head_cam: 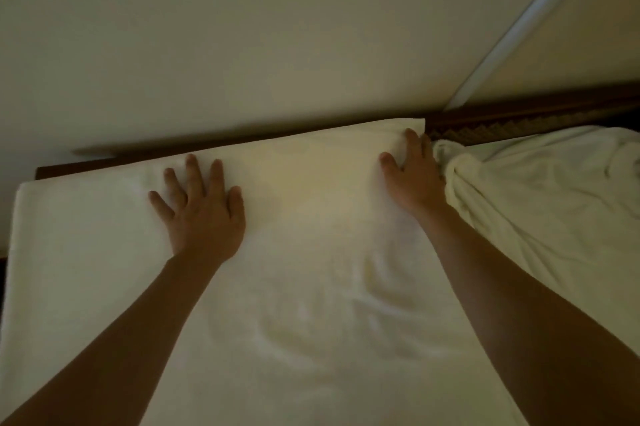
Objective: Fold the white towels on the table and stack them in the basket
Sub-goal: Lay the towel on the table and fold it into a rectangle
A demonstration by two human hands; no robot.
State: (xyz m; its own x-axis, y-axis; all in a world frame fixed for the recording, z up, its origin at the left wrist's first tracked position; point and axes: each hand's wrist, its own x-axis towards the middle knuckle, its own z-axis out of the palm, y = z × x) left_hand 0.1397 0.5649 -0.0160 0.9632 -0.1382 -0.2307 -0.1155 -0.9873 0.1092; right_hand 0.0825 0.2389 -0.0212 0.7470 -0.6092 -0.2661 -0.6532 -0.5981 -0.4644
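Both hands flat on a wide white terry towel (311, 287) spread across the dark wooden table (519, 117).

The left hand (202, 214) presses with splayed straight fingers near the far edge; the right hand (414, 179) rests at the towel's far right corner, its fingers barely bent, beside a rumpled white towel heap (540, 204).

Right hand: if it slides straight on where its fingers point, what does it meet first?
The right hand lies flat by the towel's far corner; past that edge likely comes the dark table rim, then the wall.

Spread towel (311, 287) lies on the counter (519, 120); bunched towel (540, 197) just right; wall (242, 27) behind; both hands (204, 214) on the spread towel.
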